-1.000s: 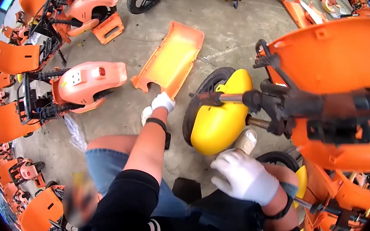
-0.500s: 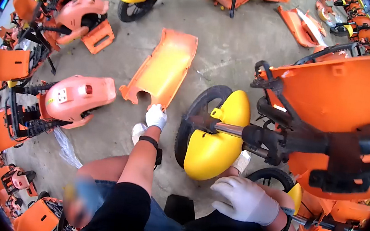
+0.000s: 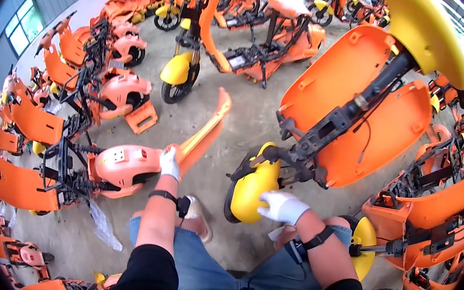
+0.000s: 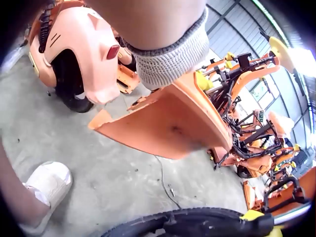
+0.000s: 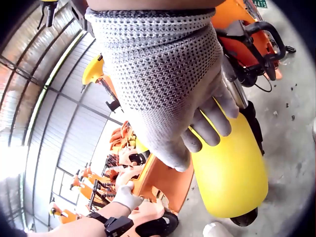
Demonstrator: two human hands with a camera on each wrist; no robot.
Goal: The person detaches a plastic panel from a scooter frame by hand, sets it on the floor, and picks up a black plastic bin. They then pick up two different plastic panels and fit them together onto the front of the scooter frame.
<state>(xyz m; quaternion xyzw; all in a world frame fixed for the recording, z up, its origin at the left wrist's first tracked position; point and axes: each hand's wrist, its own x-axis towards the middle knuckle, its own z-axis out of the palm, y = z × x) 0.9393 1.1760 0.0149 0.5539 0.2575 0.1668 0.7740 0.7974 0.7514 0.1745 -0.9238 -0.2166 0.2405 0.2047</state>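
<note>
My gloved left hand grips one end of an orange plastic body panel. The panel stands on edge, slanting up and away from me, in the head view. In the left wrist view its broad face hangs over the concrete, the fingers hidden behind the glove's cuff. My gloved right hand is at the yellow front fender of an orange scooter. Its fingers reach out fairly straight, overlapping the fender in the right wrist view, with nothing held.
A pink-orange scooter rear cover lies close to my left hand. The scooter's large orange front shield rises on the right. Clear plastic wrap lies on the floor at left. Rows of scooters stand on both sides, with another scooter ahead.
The orange panel has been lifted and turned from lying face-up to edge-on, shifting left with my left hand. My right hand has moved from my knee to the yellow fender. The head view has tipped up.
</note>
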